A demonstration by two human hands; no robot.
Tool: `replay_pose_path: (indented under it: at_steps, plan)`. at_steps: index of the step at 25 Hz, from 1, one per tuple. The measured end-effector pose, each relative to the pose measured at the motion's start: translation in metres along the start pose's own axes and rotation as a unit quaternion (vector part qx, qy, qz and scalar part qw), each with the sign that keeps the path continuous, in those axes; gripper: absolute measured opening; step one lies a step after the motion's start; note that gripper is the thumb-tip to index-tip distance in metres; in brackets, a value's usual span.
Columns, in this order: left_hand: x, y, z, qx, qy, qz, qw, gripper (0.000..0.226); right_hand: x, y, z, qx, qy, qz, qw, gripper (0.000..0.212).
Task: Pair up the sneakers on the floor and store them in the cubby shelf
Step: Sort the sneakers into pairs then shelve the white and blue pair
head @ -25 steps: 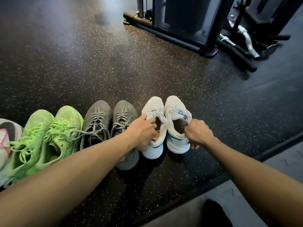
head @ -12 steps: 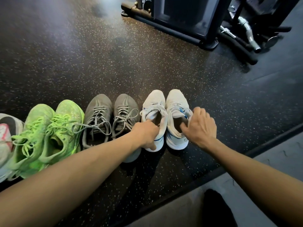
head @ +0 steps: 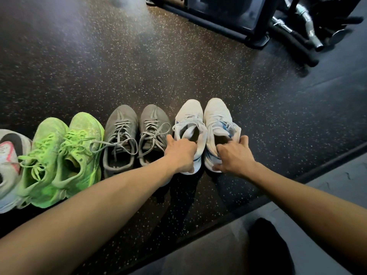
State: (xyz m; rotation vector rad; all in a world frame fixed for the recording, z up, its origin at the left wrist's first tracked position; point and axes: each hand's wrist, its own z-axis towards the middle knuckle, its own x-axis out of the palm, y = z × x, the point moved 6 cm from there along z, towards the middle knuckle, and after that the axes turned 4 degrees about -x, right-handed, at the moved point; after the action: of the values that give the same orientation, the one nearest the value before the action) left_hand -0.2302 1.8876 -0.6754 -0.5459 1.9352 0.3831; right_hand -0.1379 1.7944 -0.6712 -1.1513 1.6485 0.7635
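Sneakers stand in a row on the dark speckled floor, toes pointing away. At the right end are two white sneakers with blue trim. My left hand [head: 181, 153] grips the heel collar of the left white sneaker [head: 189, 116], fingers inside its opening. My right hand [head: 234, 155] grips the collar of the right white sneaker [head: 216, 114], thumb over its outer side. Left of them sit a grey pair [head: 137, 126] and a lime-green pair [head: 65, 139]. The cubby shelf is out of view.
A white, black and pink sneaker [head: 9, 155] shows at the left edge. A black gym machine base [head: 218, 28] and chrome bar handles [head: 309, 26] stand at the back right. A lighter grey mat [head: 327, 191] with a raised edge lies front right.
My right hand opened over the right white sneaker and has now closed on its collar. My left hand stays on the left white sneaker. The view shifted slightly downward.
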Motion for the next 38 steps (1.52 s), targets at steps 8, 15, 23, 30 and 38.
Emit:
replay_pose_path:
  at_steps: [8,15,23,30,38]
  plan:
    - [-0.04,0.007,-0.016,-0.017,0.023,-0.043,0.999,0.039,-0.03,-0.006,-0.013,0.012,0.049,0.125,0.991,0.03]
    - [-0.147,0.003,-0.087,-0.023,0.113,-0.043,0.992,0.034,-0.133,-0.001,-0.086,-0.008,0.164,0.199,0.966,0.036]
    - [-0.318,0.004,-0.2,-0.031,0.176,-0.04,0.983,0.036,-0.312,0.016,-0.179,-0.004,0.23,0.267,0.936,0.037]
    - [-0.471,-0.003,-0.286,0.011,0.18,0.006,0.984,0.038,-0.46,0.024,-0.264,0.048,0.228,0.318,0.919,0.045]
    - [-0.564,-0.021,-0.361,0.116,0.11,0.052,0.986,0.03,-0.557,0.038,-0.361,0.132,0.145,0.385,0.902,0.039]
